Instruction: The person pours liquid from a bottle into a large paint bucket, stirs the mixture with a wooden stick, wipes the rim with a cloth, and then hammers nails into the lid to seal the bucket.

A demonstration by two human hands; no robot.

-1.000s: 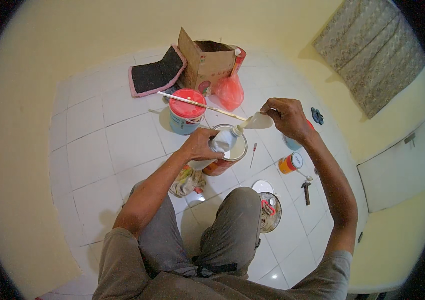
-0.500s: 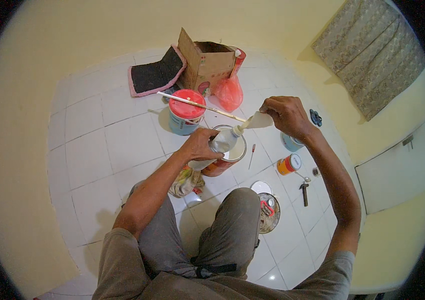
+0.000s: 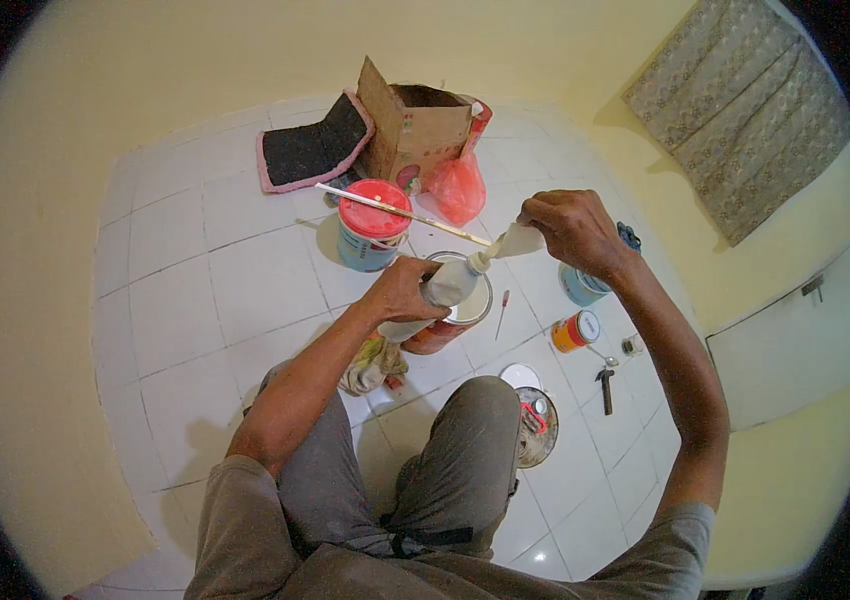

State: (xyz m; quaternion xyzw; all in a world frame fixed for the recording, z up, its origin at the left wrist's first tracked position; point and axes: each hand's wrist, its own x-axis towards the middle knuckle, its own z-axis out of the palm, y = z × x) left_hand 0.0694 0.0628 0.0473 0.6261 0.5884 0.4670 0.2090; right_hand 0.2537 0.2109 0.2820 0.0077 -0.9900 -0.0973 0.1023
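White bottle [image 3: 455, 284] gripped in left hand [image 3: 403, 291] points toward right hand [image 3: 575, 230] pinching pale piece [image 3: 519, 241].

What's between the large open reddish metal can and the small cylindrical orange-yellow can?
A thin red-handled tool, likely a screwdriver, lies on white floor tiles between large can and small can; head view.

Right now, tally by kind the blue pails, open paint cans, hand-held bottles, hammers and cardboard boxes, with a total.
Blue pails: 2 (one at left, one partly behind the right forearm)
Open paint can: 1
Bottle in the left hand: 1
Hammer: 1
Cardboard box: 1
Total: 6
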